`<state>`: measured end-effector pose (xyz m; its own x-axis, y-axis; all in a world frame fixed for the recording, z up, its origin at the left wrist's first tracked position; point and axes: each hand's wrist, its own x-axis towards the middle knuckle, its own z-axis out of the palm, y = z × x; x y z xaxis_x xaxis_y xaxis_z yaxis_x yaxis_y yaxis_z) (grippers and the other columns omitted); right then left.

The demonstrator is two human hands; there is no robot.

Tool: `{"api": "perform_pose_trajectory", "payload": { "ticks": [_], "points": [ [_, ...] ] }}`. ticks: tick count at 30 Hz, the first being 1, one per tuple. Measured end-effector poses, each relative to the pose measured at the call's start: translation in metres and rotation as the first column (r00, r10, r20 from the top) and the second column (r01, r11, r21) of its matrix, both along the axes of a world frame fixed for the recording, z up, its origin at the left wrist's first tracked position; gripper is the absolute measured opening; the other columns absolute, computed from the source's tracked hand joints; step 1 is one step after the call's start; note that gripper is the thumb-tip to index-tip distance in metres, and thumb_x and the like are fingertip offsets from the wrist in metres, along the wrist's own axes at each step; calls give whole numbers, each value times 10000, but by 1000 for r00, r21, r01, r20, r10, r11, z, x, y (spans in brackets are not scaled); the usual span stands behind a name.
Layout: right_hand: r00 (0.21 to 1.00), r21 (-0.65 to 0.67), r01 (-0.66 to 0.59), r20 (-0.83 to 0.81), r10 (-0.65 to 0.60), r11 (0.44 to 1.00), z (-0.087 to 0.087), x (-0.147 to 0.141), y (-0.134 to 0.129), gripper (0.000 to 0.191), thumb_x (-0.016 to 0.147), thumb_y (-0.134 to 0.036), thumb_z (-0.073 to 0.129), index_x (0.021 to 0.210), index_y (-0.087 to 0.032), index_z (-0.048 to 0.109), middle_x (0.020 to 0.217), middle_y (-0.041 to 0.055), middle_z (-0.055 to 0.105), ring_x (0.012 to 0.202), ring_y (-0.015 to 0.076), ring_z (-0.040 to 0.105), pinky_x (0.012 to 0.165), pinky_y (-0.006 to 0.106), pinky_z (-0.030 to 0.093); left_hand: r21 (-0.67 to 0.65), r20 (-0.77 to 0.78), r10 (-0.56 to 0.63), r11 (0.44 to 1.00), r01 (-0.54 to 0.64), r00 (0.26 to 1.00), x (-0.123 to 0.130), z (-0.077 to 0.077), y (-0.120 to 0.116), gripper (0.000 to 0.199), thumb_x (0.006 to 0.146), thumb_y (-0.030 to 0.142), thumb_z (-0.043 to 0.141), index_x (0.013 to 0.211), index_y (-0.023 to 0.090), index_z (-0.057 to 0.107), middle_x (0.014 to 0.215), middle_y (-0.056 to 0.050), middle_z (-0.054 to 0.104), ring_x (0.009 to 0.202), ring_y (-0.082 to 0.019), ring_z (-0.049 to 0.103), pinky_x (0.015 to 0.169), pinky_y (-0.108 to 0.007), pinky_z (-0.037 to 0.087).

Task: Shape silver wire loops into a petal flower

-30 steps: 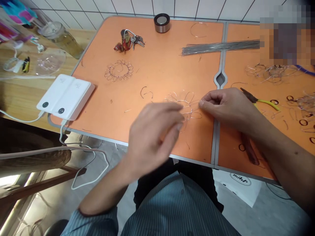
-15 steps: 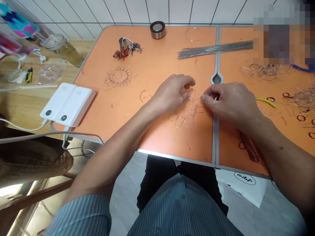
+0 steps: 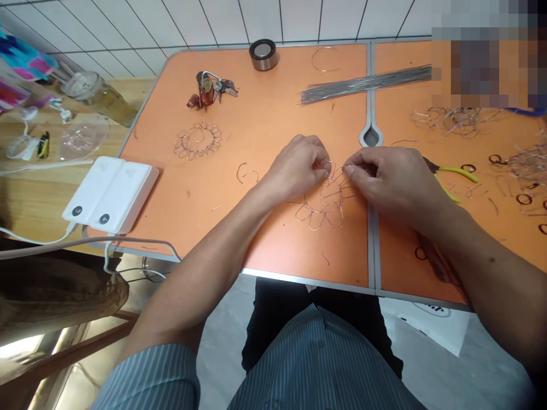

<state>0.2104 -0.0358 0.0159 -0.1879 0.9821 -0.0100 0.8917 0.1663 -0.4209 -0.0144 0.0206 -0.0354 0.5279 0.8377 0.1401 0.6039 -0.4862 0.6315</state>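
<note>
A ring of looped thin wire [image 3: 317, 219] hangs between my hands over the orange table. My left hand [image 3: 301, 166] pinches a loop at the ring's upper left, its fingers closed together. My right hand [image 3: 384, 173] has thumb and forefinger pressed together on wire at the ring's upper right. A finished-looking round of wire loops [image 3: 198, 140] lies flat to the left. Short curved wire scraps [image 3: 243, 173] rest on the table left of my left hand. Yellow-handled pliers [image 3: 459, 172] lie partly hidden beyond my right hand.
Keys [image 3: 213, 89], a round metal tin [image 3: 263, 55] and a bundle of straight wires [image 3: 342, 90] lie toward the back of the table [image 3: 273, 250]. A white power bank [image 3: 111, 193] sits at the left edge. Tangled wire pieces [image 3: 464, 119] and small dark rings are at the right.
My left fingers have closed on the wire ring where they were apart before. The ring has tilted a little between my hands. The whole view has shifted slightly, and more of the pliers shows.
</note>
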Motion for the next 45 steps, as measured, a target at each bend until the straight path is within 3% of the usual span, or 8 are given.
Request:
{"api": "perform_pose_trajectory", "payload": {
  "ticks": [5, 12, 25, 45],
  "points": [
    [998, 7, -33, -60, 33, 999, 1, 1, -2, 325, 1067, -268, 626, 1095, -290, 950, 991, 91, 899, 938, 347, 803, 866, 459, 524, 11, -33, 37, 999, -36, 999, 3, -3, -4, 80, 975, 178, 808, 922, 235, 828, 1188, -93, 793, 1311, -364, 696, 1247, -621, 582],
    [995, -30, -50, -93, 47, 998, 2, 1, -6, 340, 1065, -313, 620, 1109, -335, 957, 1054, 69, 914, 1020, 350, 832, 930, 465, 573, 31, 12, 37, 999, -38, 999, 1, -7, -4, 99, 973, 207, 836, 882, 244, 828, 1183, -109, 809, 1255, -351, 709, 1189, -594, 621],
    [994, -39, 59, -86, -62, 998, 0, 0, -2, 239, 1011, -281, 696, 1039, -293, 932, 974, 86, 890, 926, 347, 803, 811, 443, 501, -71, 139, 5, 997, 5, 990, -8, 4, -4, 108, 944, 139, 757, 913, 215, 827, 1142, -90, 833, 1083, -248, 758, 1091, -483, 649],
    [995, -7, 52, -81, -53, 999, -13, 3, 5, 254, 999, -299, 685, 1041, -276, 935, 963, 89, 890, 896, 336, 784, 797, 449, 501, -80, 197, 12, 997, 4, 980, -12, 5, -10, 144, 990, 166, 746, 937, 235, 861, 1133, -97, 862, 1042, -243, 807, 1012, -468, 697]
  ]
}}
